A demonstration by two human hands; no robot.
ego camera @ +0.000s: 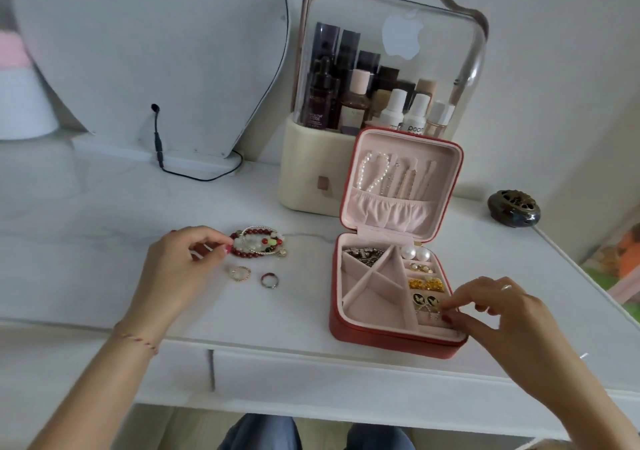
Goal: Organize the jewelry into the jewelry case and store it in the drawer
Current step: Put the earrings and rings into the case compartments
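Open red jewelry case, right: right hand pinches earring inside. Left hand pinches beaded bracelets; two rings near.

Both hands forward, fingers curled in pinches

The left hand reaches toward 1 o'clock, thumb and forefinger tips pinched; the right hand angles toward 10 o'clock, its fingertips pinched downward.
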